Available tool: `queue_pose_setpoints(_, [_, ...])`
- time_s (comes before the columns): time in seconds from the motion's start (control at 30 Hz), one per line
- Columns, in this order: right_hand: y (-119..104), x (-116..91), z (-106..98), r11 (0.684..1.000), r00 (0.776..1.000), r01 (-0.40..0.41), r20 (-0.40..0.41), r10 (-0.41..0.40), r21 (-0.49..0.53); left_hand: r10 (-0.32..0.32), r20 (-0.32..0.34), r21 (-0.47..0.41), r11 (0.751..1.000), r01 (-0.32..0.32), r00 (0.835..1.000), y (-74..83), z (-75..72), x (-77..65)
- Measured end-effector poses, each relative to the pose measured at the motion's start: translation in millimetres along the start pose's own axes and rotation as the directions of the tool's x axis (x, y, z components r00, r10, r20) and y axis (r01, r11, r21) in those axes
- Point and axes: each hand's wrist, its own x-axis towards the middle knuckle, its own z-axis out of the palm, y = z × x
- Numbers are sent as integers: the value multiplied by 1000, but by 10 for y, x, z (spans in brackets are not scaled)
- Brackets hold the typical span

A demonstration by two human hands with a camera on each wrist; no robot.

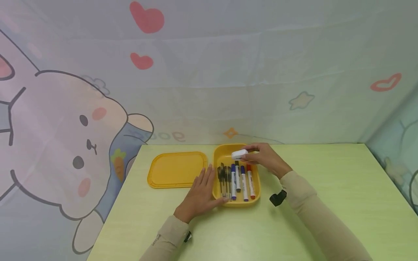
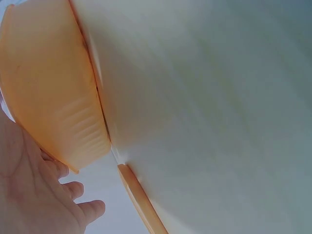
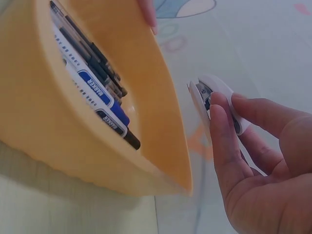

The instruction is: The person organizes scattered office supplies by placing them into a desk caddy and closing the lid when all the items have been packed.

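My right hand (image 1: 265,158) pinches a small white stapler (image 1: 239,154) between thumb and fingers, over the far part of a yellow plastic box (image 1: 243,204). Seen from the right wrist, the metal inside the stapler (image 3: 199,97) shows between its two halves. Straight fingers of my left hand (image 1: 200,195) lie along the box's left side, with the thumb at the near rim. Inside the box, several black-capped pens (image 1: 224,183) lie at the left. To their right are white-bodied markers with blue, black and red caps, including the red marker (image 1: 251,185).
A flat yellow lid (image 1: 177,169) lies on the table just left of the box. Behind the pale green table (image 1: 326,188) hangs a cloth backdrop (image 1: 209,72) printed with a rabbit and hearts, close to the far edge.
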Motion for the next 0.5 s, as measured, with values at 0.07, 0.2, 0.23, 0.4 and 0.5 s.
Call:
queue_pose_setpoints(0.07, [-19, 29, 35, 1000, 1000, 8, 7, -8, -14, 1, 1, -2, 1000, -1, 1000, -1, 2, 2])
queue_pose_setpoints(0.2, [-59, 87, 100, 999, 1000, 17, 16, -16, -33, -3, 5, -15, 1000, 3, 1000, 3, -2, 6])
queue_pose_setpoints(0.23, [-67, 99, 116, 999, 1000, 17, 18, -17, -28, -4, 6, -18, 1000, 5, 1000, 5, -4, 6])
queue_pose_setpoints(0.4, [-95, 144, 195, 999, 999, 37, 32, -36, -39, -14, 13, -27, 1000, 14, 1000, 9, -9, 7])
queue_pose_setpoints(0.5, [-93, 155, 231, 995, 995, 73, 75, -67, -69, -16, 16, -26, 1000, 17, 1000, 3, -6, 7])
